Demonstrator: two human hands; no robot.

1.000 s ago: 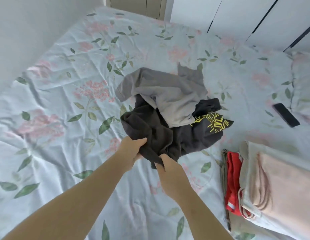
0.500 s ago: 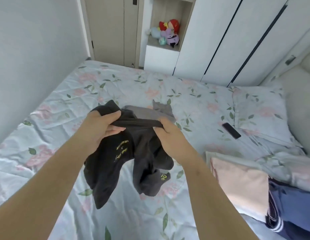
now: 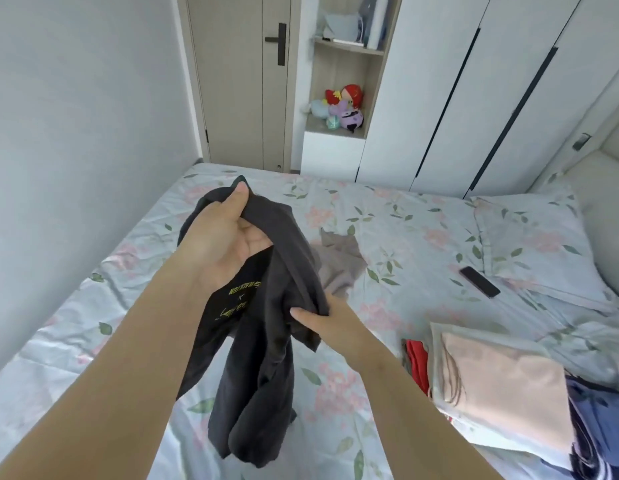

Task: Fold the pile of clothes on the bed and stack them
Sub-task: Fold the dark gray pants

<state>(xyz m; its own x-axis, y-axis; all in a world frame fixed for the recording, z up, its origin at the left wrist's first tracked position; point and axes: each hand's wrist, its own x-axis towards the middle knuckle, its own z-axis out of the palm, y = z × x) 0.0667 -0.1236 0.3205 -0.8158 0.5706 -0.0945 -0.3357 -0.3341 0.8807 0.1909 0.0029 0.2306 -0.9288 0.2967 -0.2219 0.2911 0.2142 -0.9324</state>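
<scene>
The dark charcoal shirt (image 3: 263, 327) bore yellow lettering. A grey garment (image 3: 341, 263) lay on the pale blue bed sheet (image 3: 398, 216), printed with pink flowers and green leaves. The stack (image 3: 502, 386) showed peach, red and navy. The phone (image 3: 479, 281) was black.

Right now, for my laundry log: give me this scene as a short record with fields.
held: dark shirt, hanging bunched from both hands
left hand: grips its upper edge
right hand: grips it lower down
unfolded: grey garment on the bed, behind the shirt
folded: pink piece on top, red piece at its left edge, navy piece at its right
other: phone on the bed near the pillow
</scene>
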